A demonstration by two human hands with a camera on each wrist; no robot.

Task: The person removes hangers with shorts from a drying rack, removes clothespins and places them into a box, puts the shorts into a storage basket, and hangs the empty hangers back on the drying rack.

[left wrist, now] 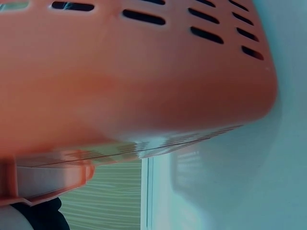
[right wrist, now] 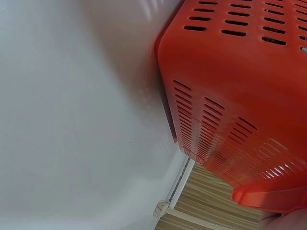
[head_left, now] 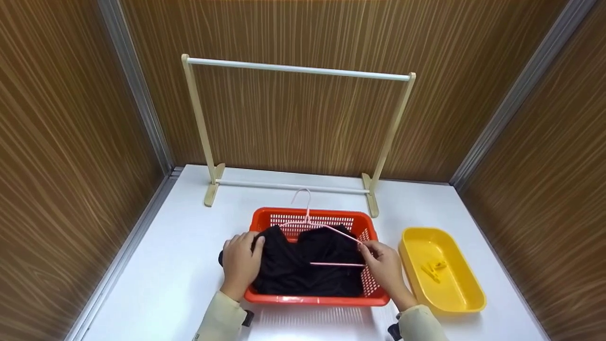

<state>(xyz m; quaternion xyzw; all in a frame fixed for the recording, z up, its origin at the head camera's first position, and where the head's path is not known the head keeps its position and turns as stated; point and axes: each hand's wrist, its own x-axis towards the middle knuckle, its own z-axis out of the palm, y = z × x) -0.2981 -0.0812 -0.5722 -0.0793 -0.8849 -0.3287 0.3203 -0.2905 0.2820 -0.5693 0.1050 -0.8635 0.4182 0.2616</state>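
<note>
A black garment lies bunched in the red plastic basket. My left hand grips a fold of the garment at the basket's left side, thumb towards the middle. With thumb and fingertips, my right hand pinches the right end of a pink clothes hanger. The hanger's hook points up past the basket's far rim, and its left arm runs behind the cloth. In the left wrist view a bit of the black garment shows beside the basket's rim. Only the edge of my right hand appears in the right wrist view.
Behind the basket stands a wooden drying rack with a white top rail and a lower rail. To the right, a yellow tray holds yellow clothespins. Wood-grain panels enclose the white table at the back and sides.
</note>
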